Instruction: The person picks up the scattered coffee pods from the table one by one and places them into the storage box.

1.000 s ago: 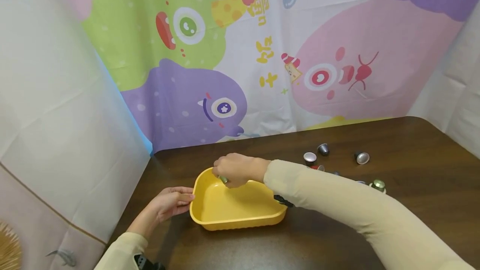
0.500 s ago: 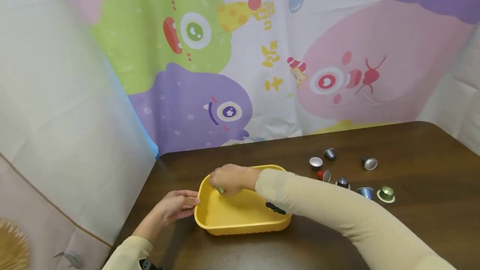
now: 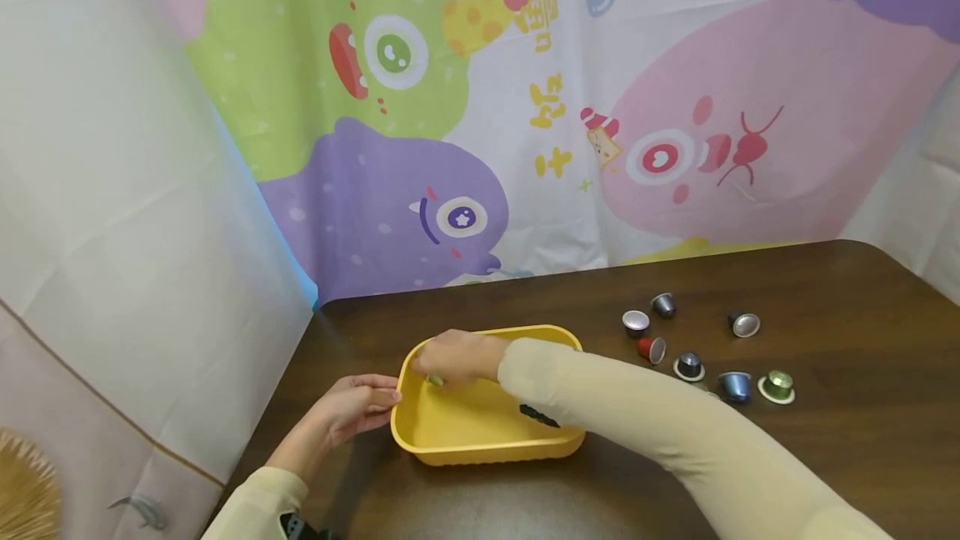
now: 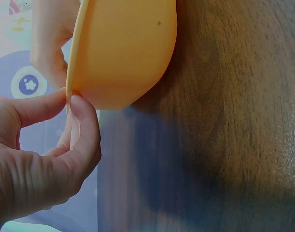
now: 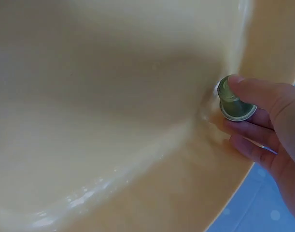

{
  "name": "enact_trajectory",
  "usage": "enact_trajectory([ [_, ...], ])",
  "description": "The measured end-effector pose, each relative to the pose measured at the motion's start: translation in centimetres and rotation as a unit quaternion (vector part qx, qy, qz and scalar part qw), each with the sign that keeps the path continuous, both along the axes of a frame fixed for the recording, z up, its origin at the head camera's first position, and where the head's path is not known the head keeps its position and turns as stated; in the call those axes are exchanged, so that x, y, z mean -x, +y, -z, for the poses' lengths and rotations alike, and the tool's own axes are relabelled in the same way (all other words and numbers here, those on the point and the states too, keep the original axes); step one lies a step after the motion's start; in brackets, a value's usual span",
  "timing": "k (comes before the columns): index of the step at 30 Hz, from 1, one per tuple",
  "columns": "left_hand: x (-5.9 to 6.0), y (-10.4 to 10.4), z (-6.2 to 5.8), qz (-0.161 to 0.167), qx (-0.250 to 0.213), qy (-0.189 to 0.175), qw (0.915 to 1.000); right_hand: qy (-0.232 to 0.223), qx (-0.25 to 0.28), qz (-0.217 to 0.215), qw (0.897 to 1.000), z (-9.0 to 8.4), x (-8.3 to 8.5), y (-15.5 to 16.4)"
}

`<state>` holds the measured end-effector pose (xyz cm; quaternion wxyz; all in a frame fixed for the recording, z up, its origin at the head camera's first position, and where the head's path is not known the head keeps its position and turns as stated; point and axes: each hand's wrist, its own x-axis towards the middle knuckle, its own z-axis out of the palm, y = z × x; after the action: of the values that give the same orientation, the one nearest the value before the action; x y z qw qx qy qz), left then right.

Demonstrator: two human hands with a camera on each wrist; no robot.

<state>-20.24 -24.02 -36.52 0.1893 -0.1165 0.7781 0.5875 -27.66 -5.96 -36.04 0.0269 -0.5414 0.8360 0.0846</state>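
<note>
A yellow plastic basin (image 3: 487,450) stands on the brown table. At its left end my left hand (image 3: 351,408) pinches the rim between thumb and fingers, seen close up in the left wrist view. My right hand (image 3: 459,357) reaches down inside the basin's far left corner. Between its thumb and fingers it holds a green coffee capsule (image 5: 234,102), low by the corner where wall and floor meet. In the head view only a bit of that capsule shows under the hand. The visible floor of the basin is bare.
Right of the basin several coffee capsules lie scattered: a red one (image 3: 652,349), a blue one (image 3: 736,386), a green one (image 3: 777,387) and dark ones. My right sleeve (image 3: 660,415) crosses in front of part of them. A printed curtain (image 3: 555,215) hangs behind the table.
My right hand has gone deeper into the basin's corner with the green capsule. The head view has shifted, and more capsules show past my right arm. My left hand stays on the rim.
</note>
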Motion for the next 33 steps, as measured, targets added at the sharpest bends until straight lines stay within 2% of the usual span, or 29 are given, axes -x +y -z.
enact_trajectory([
  [16,0.0,0.0,0.0,0.003,-0.004,0.003,1.0,0.027,0.011,-0.011,1.0,0.4,-0.2,-0.2],
  [22,-0.1,0.1,0.0,-0.001,-0.001,0.003,1.0,0.03,0.009,-0.004,0.999,0.0,-0.4,0.2],
  [33,-0.1,0.1,0.0,0.001,-0.007,0.005,1.0,0.042,0.02,-0.023,0.999,-1.6,-1.1,1.5],
])
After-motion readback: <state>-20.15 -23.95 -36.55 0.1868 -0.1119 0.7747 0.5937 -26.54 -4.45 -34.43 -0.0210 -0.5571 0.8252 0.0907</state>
